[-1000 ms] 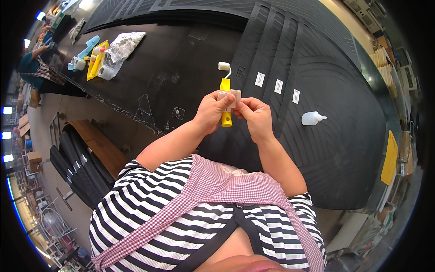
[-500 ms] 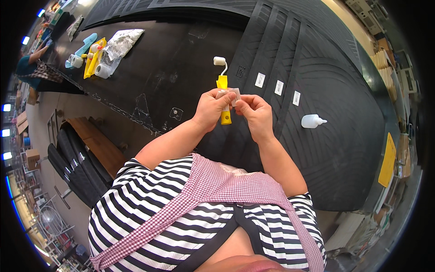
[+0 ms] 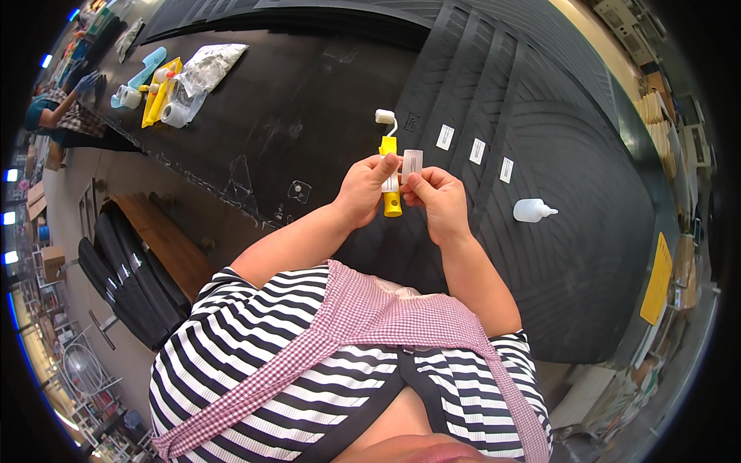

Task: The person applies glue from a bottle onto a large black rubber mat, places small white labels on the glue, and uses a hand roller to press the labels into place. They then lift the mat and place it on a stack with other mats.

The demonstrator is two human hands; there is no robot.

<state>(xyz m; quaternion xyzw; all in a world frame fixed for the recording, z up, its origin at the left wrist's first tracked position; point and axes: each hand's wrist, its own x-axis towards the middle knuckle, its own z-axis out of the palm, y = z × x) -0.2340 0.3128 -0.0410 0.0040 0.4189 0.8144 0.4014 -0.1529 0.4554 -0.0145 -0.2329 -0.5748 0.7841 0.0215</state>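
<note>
My left hand point(image 3: 361, 189) pinches a small white paper strip point(image 3: 392, 183) between thumb and fingers. Close beside it, my right hand point(image 3: 437, 202) holds a small white label point(image 3: 412, 164) upright by its lower edge. Both hands hover over a black ribbed rubber sheet point(image 3: 571, 255). Under them lies a small roller with a yellow handle point(image 3: 391, 202) and a white head point(image 3: 384, 116). Three white labels lie in a row on the rubber to the right, the nearest label point(image 3: 445, 136) just beyond my right hand.
A white squeeze bottle point(image 3: 532, 210) lies on the rubber at the right. At the far left of the black table point(image 3: 293, 92) lie yellow tools point(image 3: 158, 96), a clear plastic bag point(image 3: 207, 65) and a tape roll point(image 3: 176, 114). Another person point(image 3: 54, 116) works there.
My hands have drawn slightly apart, and the white label now stands free in my right fingers. The roller has not moved.
</note>
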